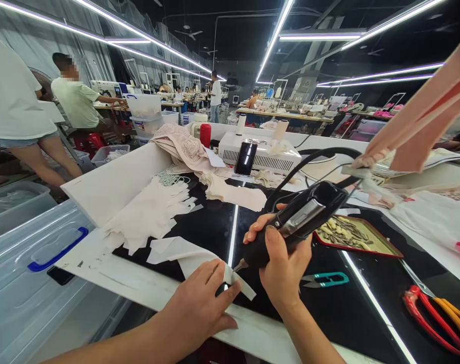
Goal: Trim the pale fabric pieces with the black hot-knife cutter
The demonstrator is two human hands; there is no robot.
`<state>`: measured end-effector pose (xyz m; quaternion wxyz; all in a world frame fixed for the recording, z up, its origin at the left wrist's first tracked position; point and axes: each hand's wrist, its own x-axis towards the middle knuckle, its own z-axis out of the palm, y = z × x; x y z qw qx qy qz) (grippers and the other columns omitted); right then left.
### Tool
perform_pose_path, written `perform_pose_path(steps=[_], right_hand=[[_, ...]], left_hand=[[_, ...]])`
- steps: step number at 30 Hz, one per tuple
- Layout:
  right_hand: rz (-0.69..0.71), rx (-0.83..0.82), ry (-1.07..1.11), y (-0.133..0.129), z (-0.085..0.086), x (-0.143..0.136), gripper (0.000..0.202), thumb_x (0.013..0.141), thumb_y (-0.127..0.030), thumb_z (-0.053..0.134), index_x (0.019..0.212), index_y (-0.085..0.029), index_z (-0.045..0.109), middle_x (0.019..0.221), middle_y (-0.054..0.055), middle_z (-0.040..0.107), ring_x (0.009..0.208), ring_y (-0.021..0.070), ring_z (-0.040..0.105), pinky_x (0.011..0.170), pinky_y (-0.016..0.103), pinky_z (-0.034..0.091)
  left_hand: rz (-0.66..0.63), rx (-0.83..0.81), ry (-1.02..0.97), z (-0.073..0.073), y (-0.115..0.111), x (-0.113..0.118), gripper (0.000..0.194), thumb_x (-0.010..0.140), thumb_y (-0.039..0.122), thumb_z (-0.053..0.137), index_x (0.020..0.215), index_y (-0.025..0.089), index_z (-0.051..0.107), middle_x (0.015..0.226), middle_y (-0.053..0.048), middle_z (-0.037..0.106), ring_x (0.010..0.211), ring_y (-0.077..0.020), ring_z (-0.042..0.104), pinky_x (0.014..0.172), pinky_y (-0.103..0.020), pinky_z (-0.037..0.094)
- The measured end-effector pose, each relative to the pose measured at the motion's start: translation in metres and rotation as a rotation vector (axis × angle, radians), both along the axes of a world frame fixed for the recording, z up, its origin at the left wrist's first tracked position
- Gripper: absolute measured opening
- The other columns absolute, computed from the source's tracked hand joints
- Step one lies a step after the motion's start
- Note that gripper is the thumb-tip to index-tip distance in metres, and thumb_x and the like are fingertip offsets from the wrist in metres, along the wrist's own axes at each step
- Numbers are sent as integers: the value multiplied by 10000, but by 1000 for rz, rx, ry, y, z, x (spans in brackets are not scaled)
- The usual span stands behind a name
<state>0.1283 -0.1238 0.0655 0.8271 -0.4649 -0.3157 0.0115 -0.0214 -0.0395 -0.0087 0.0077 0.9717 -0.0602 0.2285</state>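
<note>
My right hand (pixel 285 258) is wrapped round a black corded hand tool (pixel 294 222) with a silver panel and a thin metal tip. The tip points down to the left and meets a pale fabric strip (pixel 192 255) near the table's front edge. My left hand (pixel 203 298) has its fingers bent and closed on that strip beside the tip; the fingertips partly hide the fabric. Left of the strip lies a stack of cut cream fabric pieces (pixel 150 210). Teal thread snips (pixel 326 279) lie right of my right hand.
Red-handled scissors (pixel 423 298) and a tray (pixel 385 246) of small pieces lie at right on the black tabletop (pixel 351 313). Behind are more fabric pieces (pixel 233 192), a phone (pixel 246 158) and a white vented box (pixel 226 147). Clear plastic bins (pixel 36 298) stand left; people work beyond.
</note>
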Motion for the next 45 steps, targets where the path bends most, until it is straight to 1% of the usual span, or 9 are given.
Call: perform_pose_path(steps=[5, 10, 14, 18, 22, 25, 34, 40, 45], right_hand=[[-2, 2, 4, 2, 1, 1, 317, 922, -343, 738, 1160, -270, 541, 799, -60, 666, 594, 130, 620, 580, 297, 536], [13, 22, 4, 8, 1, 2, 348, 907, -355, 747, 1166, -275, 529, 795, -64, 665, 586, 129, 617, 566, 292, 532], [32, 2, 0, 12, 0, 0, 289, 923, -341, 735, 1127, -276, 540, 796, -63, 657, 594, 124, 616, 569, 285, 538], [9, -1, 5, 11, 1, -2, 236, 929, -323, 733, 1066, -270, 548, 796, -61, 662, 600, 122, 620, 577, 284, 540], [-15, -7, 19, 7, 2, -7, 323, 911, -302, 752, 1164, -277, 552, 801, -61, 673, 604, 128, 625, 591, 295, 546], [-22, -11, 10, 5, 2, -11, 340, 910, -299, 755, 1184, -280, 553, 808, -58, 677, 602, 132, 626, 601, 311, 557], [-29, -34, 15, 1, 0, -13, 374, 912, -324, 754, 1214, -280, 540, 815, -47, 677, 619, 146, 631, 627, 338, 563], [-27, 30, 32, 9, 2, -9, 378, 899, -329, 768, 1208, -280, 555, 805, -58, 681, 594, 140, 621, 595, 324, 555], [-11, 16, 34, 14, 1, -9, 347, 907, -308, 764, 1189, -282, 564, 811, -58, 686, 600, 134, 629, 605, 321, 558]], left_hand=[[-37, -34, 8, 5, 5, -1, 876, 638, 547, 987, 1327, 152, 616, 1272, -219, 667, 1223, -379, 676, 1057, -538, 593], [-54, -47, -10, 10, 7, -2, 872, 619, 530, 999, 1308, 154, 618, 1264, -220, 666, 1191, -383, 685, 1022, -533, 608], [-52, -47, -9, 13, 7, -2, 844, 629, 530, 993, 1292, 160, 625, 1258, -213, 669, 1194, -381, 677, 1015, -526, 609], [-72, -65, 35, 18, 12, -5, 761, 736, 513, 941, 1333, 171, 616, 1272, -203, 668, 1227, -373, 662, 1040, -535, 593], [-50, -134, 95, 26, 16, -12, 605, 919, 425, 819, 1418, 184, 574, 1372, -183, 636, 1271, -328, 652, 1100, -524, 566], [-4, -174, 120, 28, 16, -18, 507, 966, 374, 774, 1404, 198, 589, 1411, -171, 620, 1312, -332, 630, 1113, -534, 559], [6, -163, 137, 20, 17, -19, 661, 868, 447, 862, 1415, 210, 577, 1438, -186, 616, 1367, -365, 595, 1123, -566, 546], [-1, -174, 124, 19, 16, -18, 665, 850, 439, 880, 1393, 192, 585, 1429, -193, 617, 1362, -360, 594, 1137, -562, 532], [-6, -184, 120, 15, 16, -18, 648, 873, 449, 858, 1398, 192, 580, 1434, -202, 613, 1366, -363, 591, 1126, -564, 538]])
